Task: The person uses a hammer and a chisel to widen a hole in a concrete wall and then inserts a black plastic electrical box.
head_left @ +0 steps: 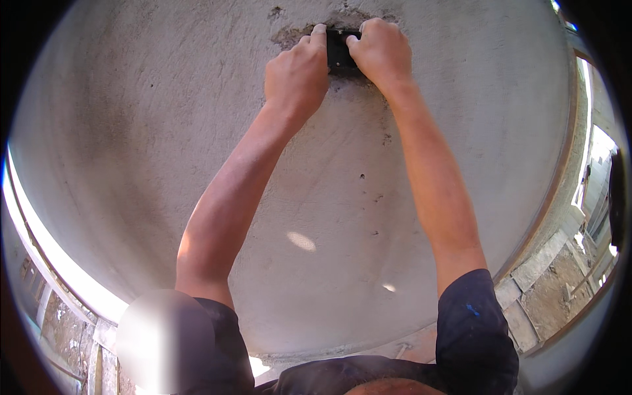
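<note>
Both arms reach up to a grey plastered surface [164, 131]. My left hand [297, 74] and my right hand [382, 51] press together on a small black box [339, 51] set into a rough hole in the plaster. Fingers of both hands curl over its top edge. Most of the box is hidden between the hands; crumbled plaster rings the hole.
The plaster has small pits and a rough patch [289, 33] left of the box. A block wall with mortar joints [546, 276] runs along the lower right. A bright gap [46, 243] lies along the left edge. Dark short sleeves [471, 329] cover my shoulders.
</note>
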A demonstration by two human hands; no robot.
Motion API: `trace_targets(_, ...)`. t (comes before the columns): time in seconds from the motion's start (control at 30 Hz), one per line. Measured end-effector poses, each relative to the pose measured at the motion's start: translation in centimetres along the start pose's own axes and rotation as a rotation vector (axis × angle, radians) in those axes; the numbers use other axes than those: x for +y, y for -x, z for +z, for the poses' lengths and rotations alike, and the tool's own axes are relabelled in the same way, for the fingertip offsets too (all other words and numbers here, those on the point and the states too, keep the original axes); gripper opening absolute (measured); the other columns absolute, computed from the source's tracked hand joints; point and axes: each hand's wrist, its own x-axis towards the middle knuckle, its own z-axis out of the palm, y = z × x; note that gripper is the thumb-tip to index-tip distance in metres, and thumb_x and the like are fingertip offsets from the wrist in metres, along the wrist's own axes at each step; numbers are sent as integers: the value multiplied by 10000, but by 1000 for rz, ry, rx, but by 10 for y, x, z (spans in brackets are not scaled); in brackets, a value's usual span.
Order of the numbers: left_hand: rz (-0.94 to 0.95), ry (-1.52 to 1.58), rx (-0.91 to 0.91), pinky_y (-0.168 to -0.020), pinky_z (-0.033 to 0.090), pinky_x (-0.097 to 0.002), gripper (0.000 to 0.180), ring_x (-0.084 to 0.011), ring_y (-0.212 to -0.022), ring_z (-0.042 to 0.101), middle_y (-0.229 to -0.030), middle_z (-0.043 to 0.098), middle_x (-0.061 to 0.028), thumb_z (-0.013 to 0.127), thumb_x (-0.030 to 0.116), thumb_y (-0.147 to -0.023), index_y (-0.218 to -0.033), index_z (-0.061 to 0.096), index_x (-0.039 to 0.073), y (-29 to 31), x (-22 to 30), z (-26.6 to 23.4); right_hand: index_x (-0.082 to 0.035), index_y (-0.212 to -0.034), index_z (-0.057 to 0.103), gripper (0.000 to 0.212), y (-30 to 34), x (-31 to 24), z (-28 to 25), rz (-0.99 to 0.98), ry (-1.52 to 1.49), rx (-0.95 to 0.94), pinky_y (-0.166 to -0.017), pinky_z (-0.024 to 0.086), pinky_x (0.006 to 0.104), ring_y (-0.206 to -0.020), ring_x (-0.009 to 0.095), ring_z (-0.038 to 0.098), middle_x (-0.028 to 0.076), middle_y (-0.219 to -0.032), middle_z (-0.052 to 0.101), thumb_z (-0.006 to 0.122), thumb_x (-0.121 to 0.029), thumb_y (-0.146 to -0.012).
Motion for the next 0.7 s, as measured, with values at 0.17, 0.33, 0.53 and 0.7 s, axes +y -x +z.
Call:
trace_targets(0.17,18,-15,-3,-835,569,-450,674,-352,-1022,712,-1180,714,-146,779,141,-836,-1443,499,66,-1,-1,2,-24,-954,770,264,5,4,3,-1,31,-65,-837,593,478,-941,400,730,216,-964,750,701,-272,-897)
trace_targets(0.33,-4,5,2,-827,570,-445,677,-341,-1009,719,-1129,732,-139,779,124,-836,-1449,497,62,-3,5,7,-26,-968,769,253,-1,7,2,-15,-5,-86,-866,587,486,-976,396,724,217,-1002,747,683,-255,-902)
trace_targets(0.53,10,32,11,-828,575,-445,658,-322,-983,732,-1109,739,-137,785,120,-835,-1436,526,56,-4,9,2,8,-945,747,274,-20,23,12,-52,-69,-87,-908,547,511,-996,419,691,246,-1014,723,676,-243,-862)
trace_targets(0.7,25,14,55,-831,579,-430,687,-308,-988,733,-1087,743,-134,800,103,-817,-1447,530,60,-2,8,4,78,-930,723,312,-23,24,7,-88,-143,-94,-861,566,491,-931,446,700,300,-959,706,667,-212,-828)
